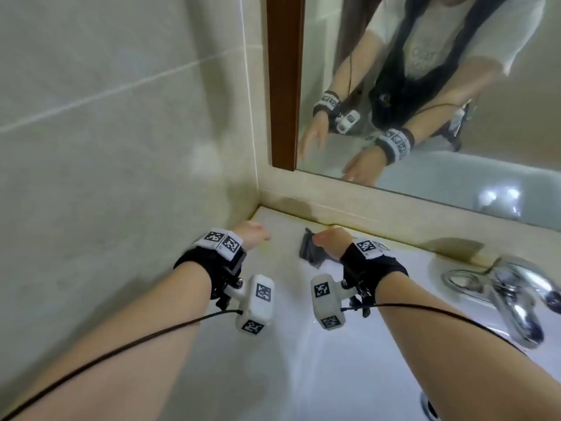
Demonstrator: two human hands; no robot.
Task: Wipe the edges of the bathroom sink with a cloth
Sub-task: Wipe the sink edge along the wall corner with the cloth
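A small dark cloth (309, 252) lies bunched on the pale ledge behind the white sink (303, 360), close to the back wall. My right hand (331, 242) is on top of it and holds it with thumb and fingers, one corner of the cloth sticking up on the left. My left hand (252, 235) hovers over the ledge's left corner, fingers stretched forward and holding nothing. About a hand's width separates it from the cloth. Both wrists wear black straps with white marker blocks.
A chrome tap (510, 296) stands on the sink rim to the right of my right arm. A tiled wall (121, 132) closes the left side. A wood-framed mirror (425, 86) hangs above the back ledge. The drain (429, 408) shows at the bottom edge.
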